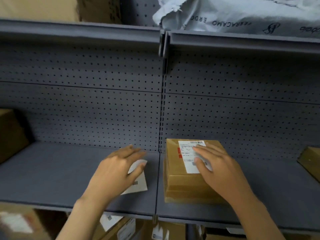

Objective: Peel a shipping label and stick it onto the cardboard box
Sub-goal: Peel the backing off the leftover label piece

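Label [189, 155] under right hand [214, 163]

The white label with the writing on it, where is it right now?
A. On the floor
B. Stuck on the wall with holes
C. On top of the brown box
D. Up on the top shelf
C: the shipping label lies flat on top of the cardboard box, with the right hand resting on it.
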`<state>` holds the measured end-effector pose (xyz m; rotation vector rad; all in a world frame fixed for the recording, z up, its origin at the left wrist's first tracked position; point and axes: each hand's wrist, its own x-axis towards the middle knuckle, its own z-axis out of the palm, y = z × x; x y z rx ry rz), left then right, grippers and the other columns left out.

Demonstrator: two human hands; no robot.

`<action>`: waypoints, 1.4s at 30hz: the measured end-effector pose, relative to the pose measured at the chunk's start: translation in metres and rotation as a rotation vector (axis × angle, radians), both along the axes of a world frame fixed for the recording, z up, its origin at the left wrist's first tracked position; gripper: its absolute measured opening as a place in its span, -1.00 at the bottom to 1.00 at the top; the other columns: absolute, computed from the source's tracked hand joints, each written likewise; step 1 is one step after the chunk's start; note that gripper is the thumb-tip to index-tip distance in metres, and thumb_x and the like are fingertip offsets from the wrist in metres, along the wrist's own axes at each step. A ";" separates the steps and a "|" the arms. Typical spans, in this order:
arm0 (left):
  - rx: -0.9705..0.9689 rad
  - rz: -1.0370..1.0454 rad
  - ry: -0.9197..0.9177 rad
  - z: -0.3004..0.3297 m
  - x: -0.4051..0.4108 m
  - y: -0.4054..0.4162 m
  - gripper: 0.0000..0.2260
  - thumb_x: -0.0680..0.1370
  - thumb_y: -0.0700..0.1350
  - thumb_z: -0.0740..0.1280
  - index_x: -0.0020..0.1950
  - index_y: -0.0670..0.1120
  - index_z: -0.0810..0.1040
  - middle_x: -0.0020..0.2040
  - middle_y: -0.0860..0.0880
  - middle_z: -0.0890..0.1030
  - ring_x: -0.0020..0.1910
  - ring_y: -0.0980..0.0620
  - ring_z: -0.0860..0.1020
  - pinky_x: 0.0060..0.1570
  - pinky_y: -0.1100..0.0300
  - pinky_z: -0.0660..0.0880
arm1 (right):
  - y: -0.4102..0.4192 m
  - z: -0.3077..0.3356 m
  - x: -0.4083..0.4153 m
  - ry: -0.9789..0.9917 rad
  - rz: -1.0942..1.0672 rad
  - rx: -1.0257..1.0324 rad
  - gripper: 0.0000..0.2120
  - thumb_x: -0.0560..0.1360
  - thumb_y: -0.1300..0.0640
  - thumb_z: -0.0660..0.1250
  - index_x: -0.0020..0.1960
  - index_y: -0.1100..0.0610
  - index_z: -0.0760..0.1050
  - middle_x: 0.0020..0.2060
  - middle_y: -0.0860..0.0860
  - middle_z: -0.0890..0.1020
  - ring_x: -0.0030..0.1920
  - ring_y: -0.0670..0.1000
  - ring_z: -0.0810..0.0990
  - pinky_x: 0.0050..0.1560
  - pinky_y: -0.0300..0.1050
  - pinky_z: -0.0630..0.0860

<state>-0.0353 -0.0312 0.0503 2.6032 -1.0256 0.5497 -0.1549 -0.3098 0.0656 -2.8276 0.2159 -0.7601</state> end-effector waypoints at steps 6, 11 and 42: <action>-0.037 0.140 0.023 0.004 0.018 0.053 -0.61 0.63 0.08 0.28 0.46 0.11 0.51 0.45 0.11 0.53 0.46 0.06 0.48 0.27 0.12 0.51 | 0.081 0.012 0.063 0.022 0.195 0.033 -0.60 0.63 -0.05 0.17 0.46 -0.10 0.41 0.41 -0.18 0.48 0.49 -0.13 0.31 0.43 -0.18 0.25; -0.066 0.238 0.083 -0.009 0.022 0.095 -0.63 0.61 0.01 0.32 0.43 0.11 0.53 0.42 0.08 0.55 0.24 -0.01 0.64 0.12 0.09 0.59 | 0.130 0.007 0.101 0.070 0.288 0.039 -0.60 0.63 -0.05 0.17 0.46 -0.10 0.40 0.39 -0.18 0.50 0.44 -0.12 0.37 0.35 -0.14 0.38; -0.754 0.315 0.448 -0.062 0.042 0.056 -0.61 0.50 0.19 0.37 -0.32 -0.08 0.48 -0.29 0.00 0.50 -0.29 0.00 0.50 -0.24 0.14 0.45 | 0.157 -0.068 0.137 0.144 0.224 0.367 -0.81 0.46 -0.05 0.39 0.06 -0.15 0.52 0.01 -0.25 0.56 0.02 -0.18 0.55 -0.14 -0.41 0.38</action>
